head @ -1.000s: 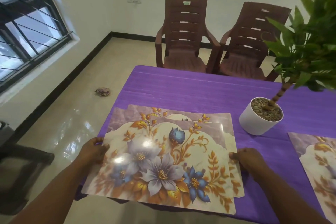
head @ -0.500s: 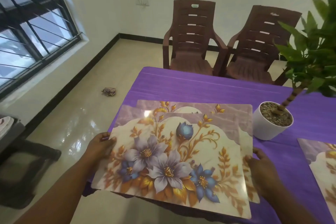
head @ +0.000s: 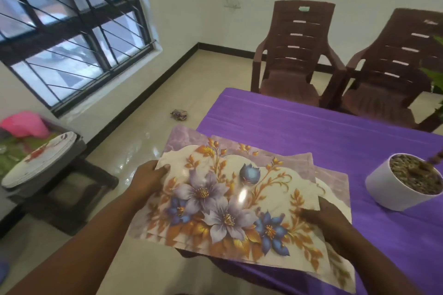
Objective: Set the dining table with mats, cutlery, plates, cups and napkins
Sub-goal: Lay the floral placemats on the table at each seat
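**Floral mats held over the table corner**

I saw both hands holding a small stack of floral mats [head: 230,201] at the near left corner of the purple-clothed table [head: 323,132]. My left hand [head: 148,182] gripped the stack's left edge, thumb on top and fingers underneath. My right hand [head: 328,220] pinched the right edge of the top mat, which was fanned off the mats below it. Part of the stack hung out past the table edge, over the floor. A white plant pot [head: 393,189] stood on the cloth to the right of the mats, apart from them. Two brown plastic chairs [head: 294,55] stood at the far side. A stack of plates [head: 36,160] rested on a low stand to the left.
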